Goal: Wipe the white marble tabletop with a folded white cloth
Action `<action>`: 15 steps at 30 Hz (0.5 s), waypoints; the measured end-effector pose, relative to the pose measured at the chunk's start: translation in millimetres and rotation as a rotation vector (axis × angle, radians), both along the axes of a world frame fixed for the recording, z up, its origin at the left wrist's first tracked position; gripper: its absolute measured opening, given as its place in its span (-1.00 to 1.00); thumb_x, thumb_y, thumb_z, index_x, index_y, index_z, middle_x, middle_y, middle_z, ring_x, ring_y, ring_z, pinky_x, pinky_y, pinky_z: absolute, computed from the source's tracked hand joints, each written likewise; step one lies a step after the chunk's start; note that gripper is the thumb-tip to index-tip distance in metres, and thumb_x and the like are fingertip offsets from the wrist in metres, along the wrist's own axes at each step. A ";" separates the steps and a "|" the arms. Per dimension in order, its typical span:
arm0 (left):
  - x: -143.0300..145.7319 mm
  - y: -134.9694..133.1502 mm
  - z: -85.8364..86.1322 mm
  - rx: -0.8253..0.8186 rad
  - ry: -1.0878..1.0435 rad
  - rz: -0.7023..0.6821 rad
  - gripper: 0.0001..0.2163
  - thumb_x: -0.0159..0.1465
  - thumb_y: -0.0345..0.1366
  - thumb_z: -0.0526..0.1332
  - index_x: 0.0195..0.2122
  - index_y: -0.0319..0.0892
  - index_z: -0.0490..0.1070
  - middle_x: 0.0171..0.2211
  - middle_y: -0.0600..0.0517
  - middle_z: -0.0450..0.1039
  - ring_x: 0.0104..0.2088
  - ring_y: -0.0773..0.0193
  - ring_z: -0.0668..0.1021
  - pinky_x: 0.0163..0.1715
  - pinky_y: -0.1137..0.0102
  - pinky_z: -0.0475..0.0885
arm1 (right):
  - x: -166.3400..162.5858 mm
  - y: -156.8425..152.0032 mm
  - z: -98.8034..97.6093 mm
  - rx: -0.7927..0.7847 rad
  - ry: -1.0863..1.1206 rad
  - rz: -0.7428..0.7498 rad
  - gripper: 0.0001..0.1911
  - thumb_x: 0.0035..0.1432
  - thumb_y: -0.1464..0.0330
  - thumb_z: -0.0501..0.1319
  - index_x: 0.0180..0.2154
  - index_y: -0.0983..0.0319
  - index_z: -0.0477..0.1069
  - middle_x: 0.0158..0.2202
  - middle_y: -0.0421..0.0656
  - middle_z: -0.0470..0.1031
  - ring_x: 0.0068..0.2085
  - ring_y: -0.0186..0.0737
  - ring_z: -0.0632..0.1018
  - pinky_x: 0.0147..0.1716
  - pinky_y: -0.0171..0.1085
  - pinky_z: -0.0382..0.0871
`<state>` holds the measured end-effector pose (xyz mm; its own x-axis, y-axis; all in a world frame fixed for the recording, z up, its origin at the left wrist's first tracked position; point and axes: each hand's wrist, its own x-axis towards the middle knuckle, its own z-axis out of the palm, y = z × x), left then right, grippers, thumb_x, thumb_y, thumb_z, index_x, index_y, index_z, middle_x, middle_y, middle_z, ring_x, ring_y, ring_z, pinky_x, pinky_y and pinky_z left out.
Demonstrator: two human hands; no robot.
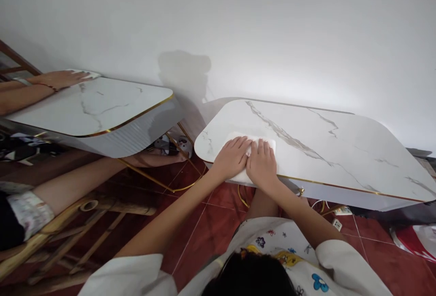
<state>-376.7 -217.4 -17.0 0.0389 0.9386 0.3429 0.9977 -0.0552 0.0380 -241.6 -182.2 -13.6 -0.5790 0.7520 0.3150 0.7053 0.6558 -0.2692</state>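
Both of my hands rest side by side on a white folded cloth [272, 143] near the front left edge of a white marble-patterned table [327, 137]. My left hand [233, 155] lies flat with its fingers stretched over the cloth. My right hand [262, 159] is flat as well, its inner edge touching the left hand. Parts of the cloth show above and below the hands, and one end hangs at the table's front edge. The palms are hidden, so whether any cloth is pinched under them does not show.
At the left, another person's hand [64, 77] rests on a white cloth [91, 75] on a second marble-patterned table [112, 100]. A bamboo chair [91, 228] stands below. A gold drawer knob [301, 191] projects at my table's front. Power sockets [337, 224] lie on the red-tiled floor.
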 end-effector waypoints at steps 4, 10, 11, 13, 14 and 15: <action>29.5 8.3 5.3 -0.030 0.017 0.040 -0.55 0.30 -0.34 -0.04 0.21 -0.24 0.25 0.25 -0.17 0.28 0.24 0.01 0.31 0.24 0.07 0.20 | 22.4 11.0 -5.7 0.031 -0.030 -0.026 -0.48 0.33 0.37 -0.04 0.27 0.39 0.22 0.33 0.14 0.18 0.33 0.10 0.22 0.26 0.03 0.10; 48.5 20.4 4.5 0.029 -0.026 -0.016 -0.59 0.29 -0.38 -0.04 0.16 -0.26 0.28 0.19 -0.18 0.33 0.20 0.02 0.34 0.21 0.11 0.24 | 41.7 23.7 -4.9 0.113 -0.083 -0.022 -0.49 0.33 0.38 -0.05 0.25 0.41 0.23 0.30 0.16 0.23 0.29 0.13 0.29 0.22 0.02 0.17; 47.3 22.1 3.4 0.038 -0.043 -0.022 -0.59 0.28 -0.39 -0.04 0.14 -0.26 0.29 0.17 -0.18 0.34 0.19 0.03 0.35 0.20 0.12 0.25 | 41.3 25.9 -4.0 0.123 -0.099 -0.010 -0.49 0.33 0.38 -0.05 0.25 0.42 0.23 0.29 0.18 0.24 0.28 0.14 0.30 0.20 0.02 0.19; 43.4 26.8 1.4 0.054 -0.072 -0.033 -0.61 0.28 -0.40 -0.03 0.12 -0.24 0.29 0.14 -0.17 0.36 0.17 0.04 0.36 0.19 0.12 0.26 | 38.6 32.2 -1.9 0.136 -0.135 0.021 -0.49 0.33 0.37 -0.05 0.24 0.45 0.23 0.27 0.21 0.26 0.26 0.16 0.31 0.19 0.03 0.20; 41.1 30.5 0.8 0.061 -0.081 -0.035 -0.62 0.27 -0.40 -0.03 0.11 -0.23 0.30 0.12 -0.17 0.38 0.16 0.04 0.37 0.18 0.12 0.27 | 36.7 36.9 -0.7 0.138 -0.151 0.034 -0.48 0.33 0.38 -0.05 0.24 0.46 0.23 0.27 0.22 0.26 0.26 0.17 0.31 0.18 0.03 0.20; 38.7 35.2 0.6 0.064 -0.089 -0.034 -0.63 0.27 -0.40 -0.02 0.09 -0.22 0.31 0.10 -0.17 0.39 0.15 0.04 0.38 0.17 0.12 0.28 | 34.6 42.7 0.6 0.135 -0.166 0.046 -0.48 0.33 0.38 -0.05 0.24 0.46 0.22 0.27 0.22 0.26 0.25 0.18 0.31 0.18 0.03 0.20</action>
